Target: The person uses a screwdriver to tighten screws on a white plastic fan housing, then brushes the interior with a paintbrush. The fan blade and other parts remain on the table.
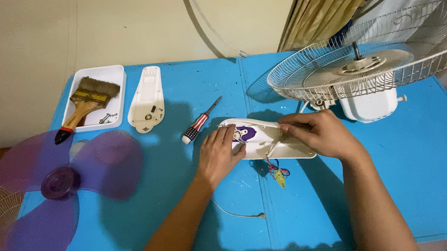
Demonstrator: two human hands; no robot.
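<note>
A white plastic fan housing piece [267,140] with a purple part inside lies on the blue table [190,81]. My left hand [219,153] rests on its left end, fingers on the purple part. My right hand [321,133] grips its right end, fingers pinched at something small inside. Coloured wires [278,173] hang out below the housing. A red-and-white striped screwdriver [199,122] lies just left of the housing, untouched.
A fan motor with wire grille [368,67] sits at the right back. A purple fan blade [63,182] lies at the left front. A white tray [110,75] holds a paintbrush [85,104] and screws. Another white cover [146,99] lies beside the tray. A loose wire [238,214] lies near the front.
</note>
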